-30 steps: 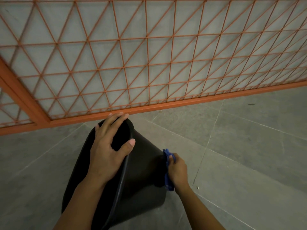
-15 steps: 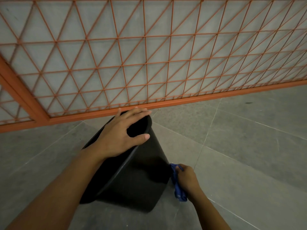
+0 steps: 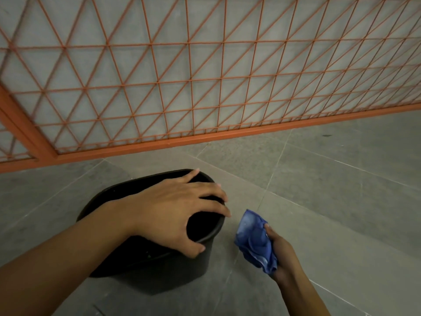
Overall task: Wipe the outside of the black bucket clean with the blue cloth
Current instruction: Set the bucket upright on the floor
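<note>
The black bucket (image 3: 173, 267) stands nearly upright on the grey tiled floor, its open mouth facing up. My left hand (image 3: 177, 208) lies across the mouth, fingers spread over the far rim and thumb hooked over the near rim. My right hand (image 3: 281, 252) holds the crumpled blue cloth (image 3: 255, 240) to the right of the bucket, a short gap away from its side. The cloth does not touch the bucket.
An orange metal lattice fence (image 3: 205, 87) with a thick bottom rail (image 3: 227, 135) runs along the floor just behind the bucket. Grey floor tiles (image 3: 330, 190) stretch to the right and front.
The bucket has been tipped from a steep tilt back toward upright. My right hand with the cloth has come off the bucket's side and moved right. My left hand shifted across the rim.
</note>
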`<act>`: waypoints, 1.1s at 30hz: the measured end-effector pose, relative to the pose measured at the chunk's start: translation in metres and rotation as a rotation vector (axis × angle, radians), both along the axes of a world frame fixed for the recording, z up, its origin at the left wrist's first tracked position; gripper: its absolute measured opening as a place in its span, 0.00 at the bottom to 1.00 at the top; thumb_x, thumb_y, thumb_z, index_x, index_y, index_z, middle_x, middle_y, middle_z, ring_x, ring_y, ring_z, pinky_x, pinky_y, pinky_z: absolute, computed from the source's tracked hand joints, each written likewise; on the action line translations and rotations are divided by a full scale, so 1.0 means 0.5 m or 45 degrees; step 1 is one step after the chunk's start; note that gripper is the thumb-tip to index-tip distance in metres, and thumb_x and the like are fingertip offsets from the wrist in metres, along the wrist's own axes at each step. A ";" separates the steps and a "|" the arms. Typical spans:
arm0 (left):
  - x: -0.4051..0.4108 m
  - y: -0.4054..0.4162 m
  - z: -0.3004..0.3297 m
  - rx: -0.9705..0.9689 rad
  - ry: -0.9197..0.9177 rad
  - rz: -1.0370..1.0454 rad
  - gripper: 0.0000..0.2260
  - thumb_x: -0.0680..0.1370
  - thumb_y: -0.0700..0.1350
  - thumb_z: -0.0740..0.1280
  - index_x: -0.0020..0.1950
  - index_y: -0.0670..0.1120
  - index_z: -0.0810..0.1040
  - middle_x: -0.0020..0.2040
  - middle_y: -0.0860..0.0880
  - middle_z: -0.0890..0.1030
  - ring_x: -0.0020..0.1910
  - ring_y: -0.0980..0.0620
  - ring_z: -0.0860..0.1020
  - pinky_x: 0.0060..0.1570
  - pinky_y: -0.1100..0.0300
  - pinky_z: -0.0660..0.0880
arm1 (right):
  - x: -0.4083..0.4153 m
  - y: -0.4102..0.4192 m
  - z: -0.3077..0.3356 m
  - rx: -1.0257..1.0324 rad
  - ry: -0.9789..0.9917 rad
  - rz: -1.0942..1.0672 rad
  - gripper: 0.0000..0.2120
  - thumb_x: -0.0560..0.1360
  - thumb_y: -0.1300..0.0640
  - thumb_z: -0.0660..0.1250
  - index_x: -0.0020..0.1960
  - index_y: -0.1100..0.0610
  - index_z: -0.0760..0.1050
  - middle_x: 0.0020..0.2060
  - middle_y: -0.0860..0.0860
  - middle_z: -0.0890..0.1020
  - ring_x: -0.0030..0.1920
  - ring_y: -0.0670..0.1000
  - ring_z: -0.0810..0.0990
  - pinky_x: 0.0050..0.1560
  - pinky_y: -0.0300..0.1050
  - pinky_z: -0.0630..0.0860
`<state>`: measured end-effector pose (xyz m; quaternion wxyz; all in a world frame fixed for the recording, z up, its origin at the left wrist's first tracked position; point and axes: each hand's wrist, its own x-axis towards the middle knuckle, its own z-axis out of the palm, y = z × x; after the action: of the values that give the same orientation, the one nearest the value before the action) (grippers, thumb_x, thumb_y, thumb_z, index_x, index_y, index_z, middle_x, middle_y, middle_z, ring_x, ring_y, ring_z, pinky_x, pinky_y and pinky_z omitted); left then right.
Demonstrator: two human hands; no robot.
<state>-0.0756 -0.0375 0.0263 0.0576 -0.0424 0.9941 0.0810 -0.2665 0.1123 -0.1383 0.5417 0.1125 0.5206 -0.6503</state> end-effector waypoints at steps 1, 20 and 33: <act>0.008 0.007 -0.001 -0.011 -0.015 0.019 0.29 0.69 0.66 0.64 0.69 0.64 0.63 0.71 0.63 0.59 0.73 0.64 0.55 0.73 0.54 0.35 | 0.003 0.000 -0.003 -0.032 -0.021 -0.010 0.17 0.79 0.51 0.55 0.58 0.63 0.70 0.58 0.66 0.73 0.52 0.64 0.75 0.51 0.56 0.72; -0.215 0.248 -0.237 2.119 0.706 1.827 0.13 0.82 0.49 0.58 0.49 0.45 0.80 0.46 0.42 0.84 0.44 0.46 0.83 0.43 0.54 0.79 | 0.034 0.066 0.048 -0.130 1.757 0.445 0.17 0.73 0.62 0.64 0.58 0.46 0.71 0.49 0.40 0.76 0.55 0.40 0.74 0.56 0.30 0.68; -0.219 0.215 -0.371 1.647 0.806 1.976 0.07 0.79 0.44 0.64 0.55 0.44 0.77 0.49 0.45 0.82 0.49 0.45 0.81 0.51 0.50 0.78 | -0.029 -0.001 -0.043 0.303 1.481 0.673 0.16 0.76 0.58 0.63 0.63 0.49 0.69 0.47 0.50 0.80 0.42 0.44 0.77 0.40 0.32 0.73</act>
<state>-0.1853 0.0698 -0.1595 -0.2602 -0.6043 0.4320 0.6169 -0.2813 0.1117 -0.1600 0.2971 -0.3307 0.8075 -0.3876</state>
